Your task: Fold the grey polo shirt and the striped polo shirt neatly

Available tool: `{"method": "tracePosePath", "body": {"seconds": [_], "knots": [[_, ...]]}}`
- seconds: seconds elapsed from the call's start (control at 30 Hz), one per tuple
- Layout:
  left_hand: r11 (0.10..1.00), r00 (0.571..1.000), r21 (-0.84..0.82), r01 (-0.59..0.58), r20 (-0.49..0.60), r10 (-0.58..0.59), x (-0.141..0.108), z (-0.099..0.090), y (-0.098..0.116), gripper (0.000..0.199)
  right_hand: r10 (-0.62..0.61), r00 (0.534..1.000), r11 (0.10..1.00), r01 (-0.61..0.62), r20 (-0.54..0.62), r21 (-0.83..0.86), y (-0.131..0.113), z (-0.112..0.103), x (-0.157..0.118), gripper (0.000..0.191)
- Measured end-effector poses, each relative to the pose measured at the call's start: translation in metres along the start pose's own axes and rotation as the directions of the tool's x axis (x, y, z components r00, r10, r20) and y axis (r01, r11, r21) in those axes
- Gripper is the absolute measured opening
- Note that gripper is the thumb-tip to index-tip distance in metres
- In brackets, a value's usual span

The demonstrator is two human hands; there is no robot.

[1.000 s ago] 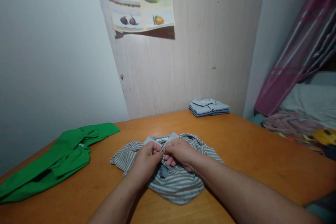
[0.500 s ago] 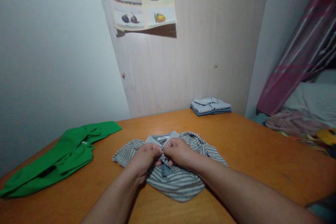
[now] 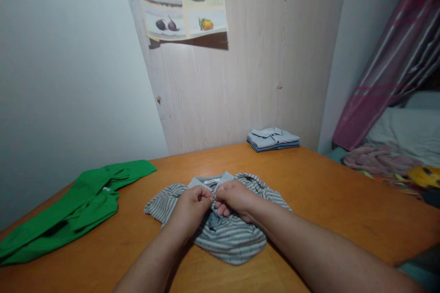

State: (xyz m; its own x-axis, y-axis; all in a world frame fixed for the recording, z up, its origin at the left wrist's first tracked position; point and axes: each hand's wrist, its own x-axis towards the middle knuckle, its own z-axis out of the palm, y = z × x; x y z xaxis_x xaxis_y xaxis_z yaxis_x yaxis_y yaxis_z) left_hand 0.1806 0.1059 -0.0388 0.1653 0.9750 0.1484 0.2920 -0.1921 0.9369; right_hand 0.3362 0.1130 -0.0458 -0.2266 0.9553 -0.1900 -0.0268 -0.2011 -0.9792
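A grey and white striped shirt [image 3: 237,242] with a plain grey collar lies on the table in front of me, its collar away from me. My left hand [image 3: 195,206] pinches the shirt's front opening just below the collar, from the left. From the right, my right hand [image 3: 233,198] pinches the same spot, its fingertips almost touching those of my left hand. A small shiny point shows between the fingertips; the fingers hide most of it.
Green clothing [image 3: 79,206] lies on the left of the orange-brown table [image 3: 330,219]. Folded shirts [image 3: 273,139] are stacked at the back edge, near the wall. Fruit pictures [image 3: 182,4] hang on the wall. A pink curtain [image 3: 374,73] and rumpled cloth [image 3: 378,158] are at the right.
The view has shifted slightly. Both hands stay at the shirt's front, and the fingers of my right hand have curled a little differently below the collar.
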Motion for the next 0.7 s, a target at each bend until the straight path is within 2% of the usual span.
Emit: {"method": "tracePosePath", "body": {"seconds": [0.17,0.3,0.47,0.6,0.7], "knots": [[0.997,0.997,0.017,-0.072,0.008,0.072,0.0024,0.0005,-0.0036,0.007,0.076,0.997,0.992,-0.075,-0.01,0.105,-0.0032,-0.0016,-0.0024,0.008],[0.995,0.996,0.042,-0.09,-0.008,0.091,-0.0005,0.0044,0.0003,0.008,0.083,0.997,0.992,-0.083,0.001,0.092,-0.0036,-0.0003,-0.002,0.006],[0.989,0.993,0.099,-0.113,-0.008,0.115,-0.0027,0.0078,0.0015,0.008,0.044,0.993,0.999,-0.041,-0.106,0.03,-0.0012,0.0035,0.0015,0.008],[0.998,0.998,-0.011,-0.059,-0.01,0.059,-0.0015,0.0078,-0.0002,0.006,-0.002,0.988,1.0,0.004,-0.157,0.012,-0.001,0.0052,0.0009,0.009],[0.99,1.0,-0.142,0.025,-0.01,-0.027,-0.0004,0.0082,-0.0012,0.015,-0.025,0.989,1.0,0.026,-0.146,0.007,-0.0035,0.0055,-0.0027,0.008]]}}
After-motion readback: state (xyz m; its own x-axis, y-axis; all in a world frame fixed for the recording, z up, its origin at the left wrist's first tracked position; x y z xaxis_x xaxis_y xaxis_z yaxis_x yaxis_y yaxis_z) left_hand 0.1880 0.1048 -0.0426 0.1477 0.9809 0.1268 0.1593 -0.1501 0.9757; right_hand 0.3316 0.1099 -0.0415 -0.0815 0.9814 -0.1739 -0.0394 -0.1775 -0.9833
